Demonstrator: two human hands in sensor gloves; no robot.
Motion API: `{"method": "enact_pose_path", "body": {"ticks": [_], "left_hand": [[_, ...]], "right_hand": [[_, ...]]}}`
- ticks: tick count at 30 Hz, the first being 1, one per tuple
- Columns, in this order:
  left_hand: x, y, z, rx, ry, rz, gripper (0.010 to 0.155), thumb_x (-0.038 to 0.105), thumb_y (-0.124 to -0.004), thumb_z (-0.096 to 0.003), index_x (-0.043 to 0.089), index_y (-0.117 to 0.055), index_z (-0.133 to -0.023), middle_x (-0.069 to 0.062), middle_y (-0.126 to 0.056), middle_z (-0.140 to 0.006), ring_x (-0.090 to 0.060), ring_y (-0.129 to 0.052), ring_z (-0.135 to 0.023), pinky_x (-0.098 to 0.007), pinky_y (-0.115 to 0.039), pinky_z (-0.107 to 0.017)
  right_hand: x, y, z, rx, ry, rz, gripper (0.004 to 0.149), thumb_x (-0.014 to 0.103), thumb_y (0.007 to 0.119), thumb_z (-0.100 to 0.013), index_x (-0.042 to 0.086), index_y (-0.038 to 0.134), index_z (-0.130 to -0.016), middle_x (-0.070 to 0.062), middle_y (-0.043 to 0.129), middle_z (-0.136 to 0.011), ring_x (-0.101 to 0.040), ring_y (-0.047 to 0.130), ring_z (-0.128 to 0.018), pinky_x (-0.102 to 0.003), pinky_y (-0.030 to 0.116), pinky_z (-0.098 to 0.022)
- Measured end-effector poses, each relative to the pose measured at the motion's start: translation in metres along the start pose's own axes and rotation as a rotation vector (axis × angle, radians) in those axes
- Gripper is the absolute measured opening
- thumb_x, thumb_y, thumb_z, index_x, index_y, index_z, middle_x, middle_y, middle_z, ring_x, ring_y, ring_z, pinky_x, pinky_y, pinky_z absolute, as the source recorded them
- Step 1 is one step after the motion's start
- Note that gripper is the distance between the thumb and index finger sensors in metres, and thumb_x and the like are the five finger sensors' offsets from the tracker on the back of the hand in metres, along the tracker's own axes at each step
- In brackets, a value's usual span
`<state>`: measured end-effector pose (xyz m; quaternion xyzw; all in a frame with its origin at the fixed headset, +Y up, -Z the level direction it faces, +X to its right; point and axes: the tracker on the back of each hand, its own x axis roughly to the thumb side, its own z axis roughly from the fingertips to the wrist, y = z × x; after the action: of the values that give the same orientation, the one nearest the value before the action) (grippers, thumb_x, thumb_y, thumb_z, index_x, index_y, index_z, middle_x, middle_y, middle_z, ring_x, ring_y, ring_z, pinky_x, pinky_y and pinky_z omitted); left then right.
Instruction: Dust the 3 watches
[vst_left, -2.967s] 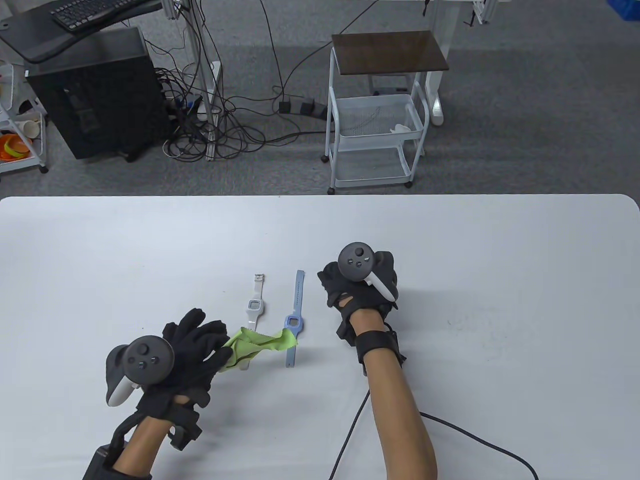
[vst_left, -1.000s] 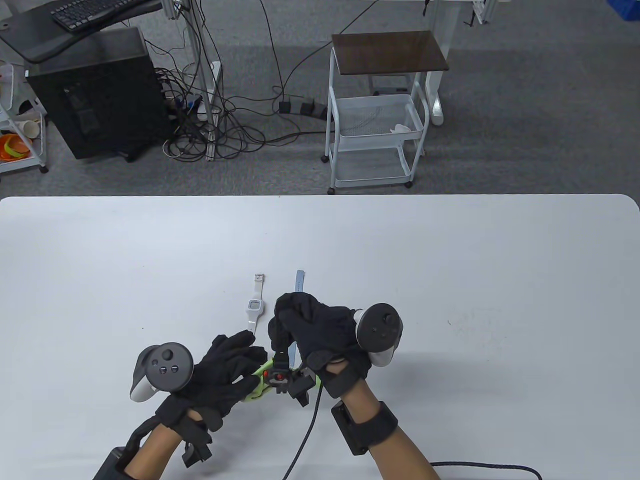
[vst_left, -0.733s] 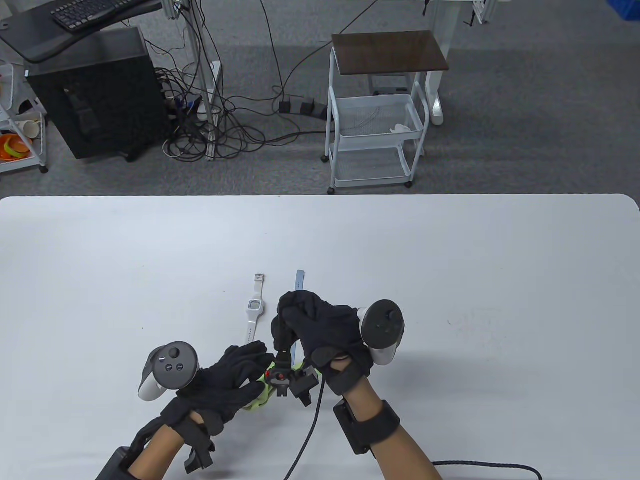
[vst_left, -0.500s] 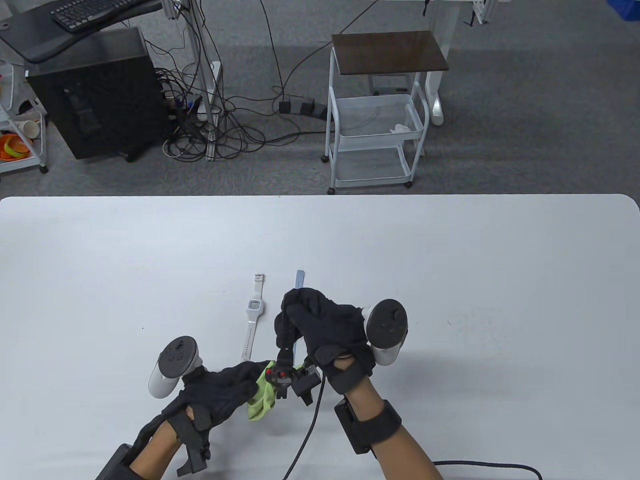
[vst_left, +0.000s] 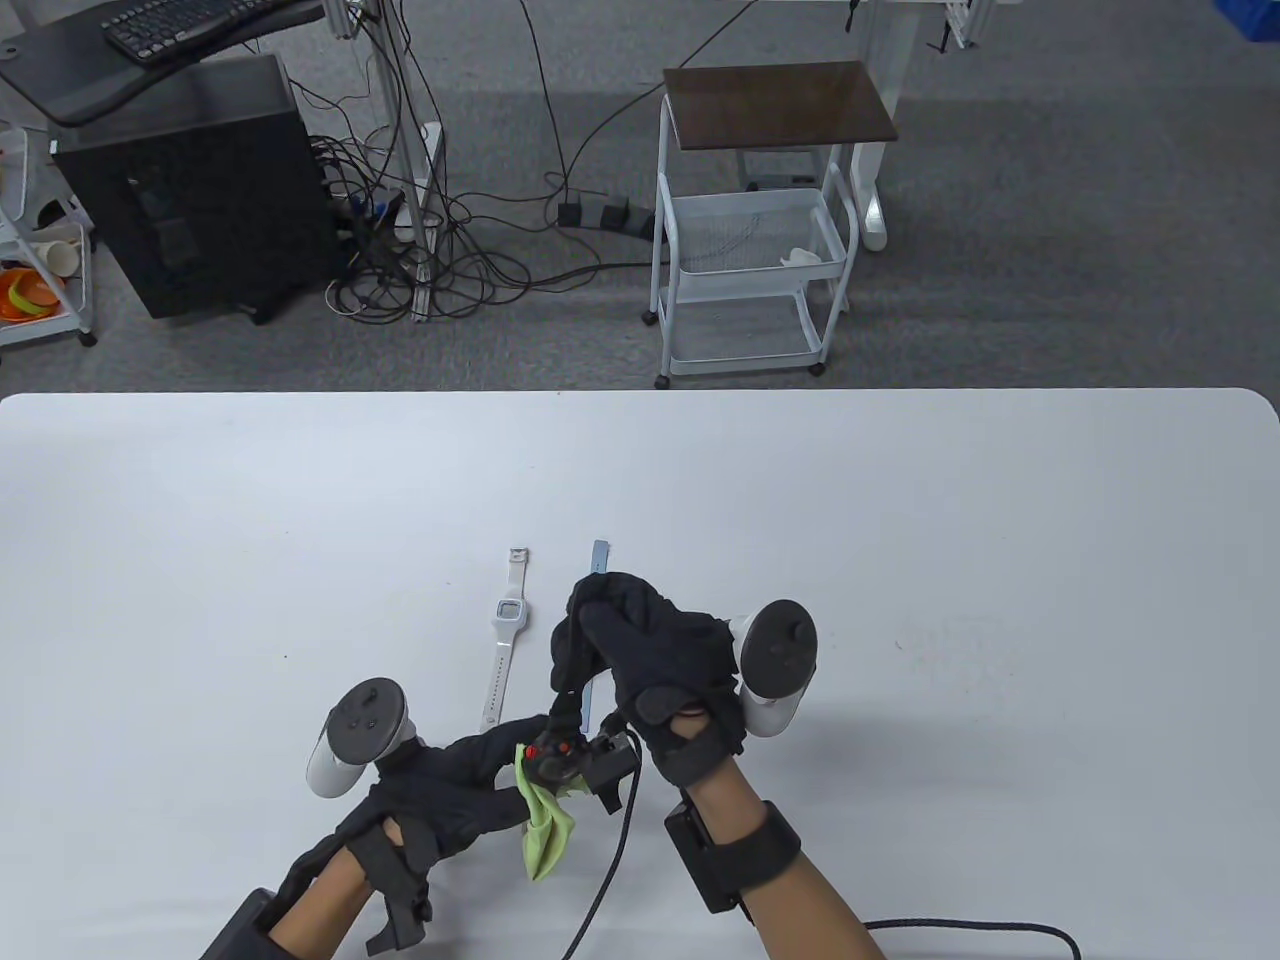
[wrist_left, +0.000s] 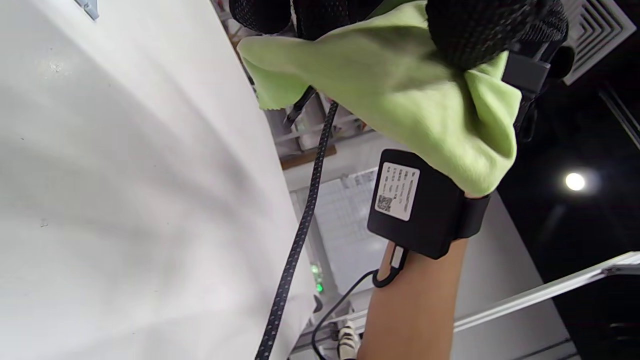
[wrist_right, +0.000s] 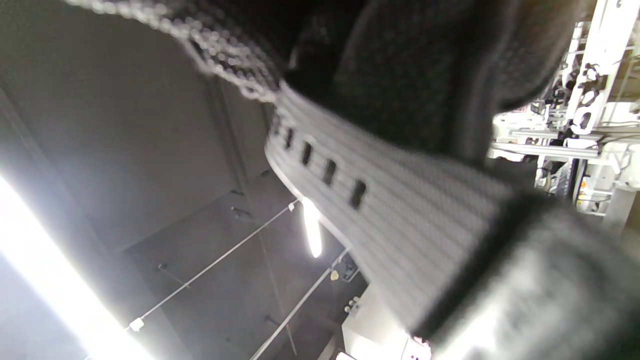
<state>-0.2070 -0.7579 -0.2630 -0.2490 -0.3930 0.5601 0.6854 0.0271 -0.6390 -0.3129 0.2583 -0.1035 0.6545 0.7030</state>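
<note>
Black rubbery strap, light and floppy: your right hand (vst_left: 660, 660) pinches the black watch (vst_left: 560, 748) by its strap above the table (vst_left: 1000, 560), so steady its hard case. Your left hand (vst_left: 450, 790) clamps the soft green cloth (vst_left: 545, 835) against it (white watch (vst_left: 505, 640) and blue watch (vst_left: 598, 560) lie beyond).

left hand (vst_left: 450, 790): fingers pinched, raised off table | right hand (vst_left: 650, 660): fingers curled, raised
</note>
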Motion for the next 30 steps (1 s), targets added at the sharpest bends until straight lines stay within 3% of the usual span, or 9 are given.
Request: {"method": "enact_pose_path", "body": {"ticks": [4, 10, 15, 26, 30], "left_hand": [[0.004, -0.009, -0.004, 0.053, -0.004, -0.037, 0.068, 0.061, -0.072, -0.0563, 0.026, -0.053, -0.111, 0.004, -0.061, -0.104, -0.032, -0.049, -0.112, -0.071, -0.022, -0.078], [0.006, -0.007, -0.002, 0.121, -0.032, -0.039, 0.055, 0.053, -0.067, -0.0588, 0.027, -0.063, -0.107, 0.003, -0.069, -0.108, -0.033, -0.058, -0.112, -0.068, -0.032, -0.08], [0.007, -0.002, 0.002, 0.209, 0.003, -0.119, 0.052, 0.048, -0.071, -0.0563, 0.023, -0.069, -0.101, 0.004, -0.088, -0.09, -0.02, -0.086, -0.097, -0.063, -0.046, -0.08], [0.009, 0.002, 0.008, 0.296, 0.033, -0.165, 0.052, 0.059, -0.071, -0.0512, 0.024, -0.079, -0.088, 0.01, -0.096, -0.065, -0.016, -0.098, -0.073, -0.062, -0.057, -0.075], [0.009, 0.002, 0.009, 0.321, 0.06, -0.177, 0.05, 0.056, -0.07, -0.0535, 0.021, -0.08, -0.089, 0.008, -0.097, -0.069, -0.016, -0.099, -0.077, -0.061, -0.058, -0.075]], "right_hand": [[0.001, 0.002, 0.001, -0.015, -0.013, 0.032, 0.04, 0.037, 0.078, -0.043, 0.011, 0.084, -0.072, -0.004, 0.107, -0.041, -0.014, 0.113, -0.018, -0.047, 0.084, -0.043], [0.001, -0.002, 0.002, -0.065, -0.006, -0.002, 0.04, 0.036, 0.079, -0.042, 0.009, 0.085, -0.071, -0.006, 0.107, -0.041, -0.017, 0.113, -0.017, -0.049, 0.083, -0.043], [0.001, -0.004, 0.002, -0.079, -0.023, 0.038, 0.04, 0.037, 0.079, -0.042, 0.01, 0.085, -0.07, -0.005, 0.107, -0.04, -0.016, 0.114, -0.017, -0.048, 0.084, -0.042], [0.0, -0.007, 0.002, -0.105, -0.023, 0.037, 0.04, 0.037, 0.079, -0.042, 0.01, 0.085, -0.071, -0.005, 0.107, -0.041, -0.017, 0.114, -0.018, -0.049, 0.083, -0.043], [0.0, -0.008, 0.002, -0.116, -0.036, 0.048, 0.04, 0.036, 0.079, -0.042, 0.01, 0.085, -0.07, -0.006, 0.107, -0.042, -0.019, 0.114, -0.02, -0.05, 0.082, -0.043]]}}
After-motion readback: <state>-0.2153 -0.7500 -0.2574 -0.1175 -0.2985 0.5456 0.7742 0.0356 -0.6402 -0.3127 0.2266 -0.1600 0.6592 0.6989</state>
